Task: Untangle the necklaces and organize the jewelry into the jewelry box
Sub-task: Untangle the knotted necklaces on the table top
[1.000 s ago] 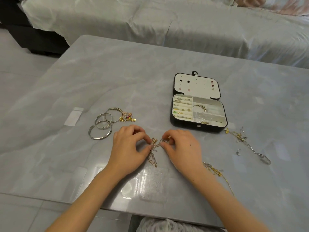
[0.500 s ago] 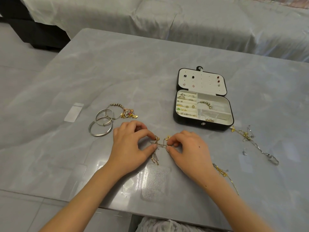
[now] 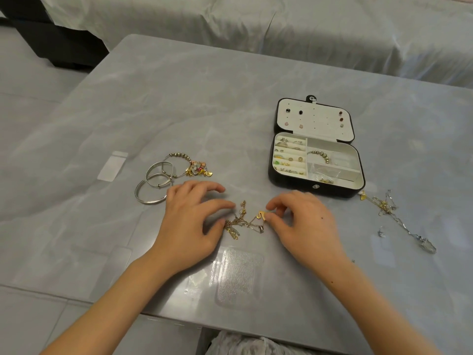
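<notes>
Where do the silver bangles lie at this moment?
In the head view, the silver bangles lie overlapping on the table, just left of the left hand, with the beaded charm bracelet right behind them.

Jewelry box (image 3: 332,192) right of tabletop (image 3: 230,98) centre, lid (image 3: 325,124) laid back toward far edge. Beaded strand (image 3: 320,155) in box's right rear compartment; small pieces (image 3: 289,158) in left rows. Necklace tangle (image 3: 243,222) near front edge, between left hand (image 3: 189,226) and right hand (image 3: 304,224). Bangles (image 3: 151,201) just left of left hand, charm bracelet (image 3: 179,156) behind, overlapping them. Loose chains (image 3: 386,206) off box's front right corner; small item (image 3: 380,233), possibly ring, beside them. Pouch (image 3: 239,275) before tangle; second pouch (image 3: 112,165) toward left edge.
</notes>
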A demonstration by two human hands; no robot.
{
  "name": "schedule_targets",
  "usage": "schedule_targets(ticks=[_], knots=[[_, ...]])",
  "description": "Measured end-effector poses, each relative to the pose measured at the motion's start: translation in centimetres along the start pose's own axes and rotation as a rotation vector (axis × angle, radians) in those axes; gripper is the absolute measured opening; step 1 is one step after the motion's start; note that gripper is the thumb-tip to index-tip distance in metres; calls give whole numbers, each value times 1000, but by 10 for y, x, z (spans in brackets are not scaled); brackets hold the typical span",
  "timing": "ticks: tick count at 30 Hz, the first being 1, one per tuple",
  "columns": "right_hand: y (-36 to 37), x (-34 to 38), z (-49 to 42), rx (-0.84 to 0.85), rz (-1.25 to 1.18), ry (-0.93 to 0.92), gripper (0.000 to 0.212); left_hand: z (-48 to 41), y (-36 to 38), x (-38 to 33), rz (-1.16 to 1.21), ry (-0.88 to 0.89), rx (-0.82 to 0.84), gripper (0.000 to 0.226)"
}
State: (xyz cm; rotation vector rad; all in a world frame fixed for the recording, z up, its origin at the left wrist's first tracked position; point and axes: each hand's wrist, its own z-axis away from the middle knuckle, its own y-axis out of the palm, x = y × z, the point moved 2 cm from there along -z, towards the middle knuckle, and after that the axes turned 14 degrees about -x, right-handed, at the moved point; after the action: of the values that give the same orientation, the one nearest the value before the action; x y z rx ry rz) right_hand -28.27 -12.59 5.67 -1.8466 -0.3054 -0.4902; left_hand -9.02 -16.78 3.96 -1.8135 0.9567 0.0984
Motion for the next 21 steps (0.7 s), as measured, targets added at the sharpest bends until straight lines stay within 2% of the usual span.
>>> schedule_targets(ticks=[5, 11, 14, 17, 21], knots=[[4, 5, -13, 139, 105, -158, 18, 10, -2, -4, -61, 274, 57, 34], [6, 9, -8, 223, 94, -113, 9, 14, -16, 9, -121, 379, 175, 43], [7, 11, 2, 229, 63, -86, 9, 14, -19, 16, -95, 305, 163, 47], [7, 14, 4, 184, 26, -71, 5, 11, -12, 14, -68, 131, 79, 29], [9, 13, -3, 104, -60, -49, 3, 5, 2, 5, -22, -20, -4, 24]])
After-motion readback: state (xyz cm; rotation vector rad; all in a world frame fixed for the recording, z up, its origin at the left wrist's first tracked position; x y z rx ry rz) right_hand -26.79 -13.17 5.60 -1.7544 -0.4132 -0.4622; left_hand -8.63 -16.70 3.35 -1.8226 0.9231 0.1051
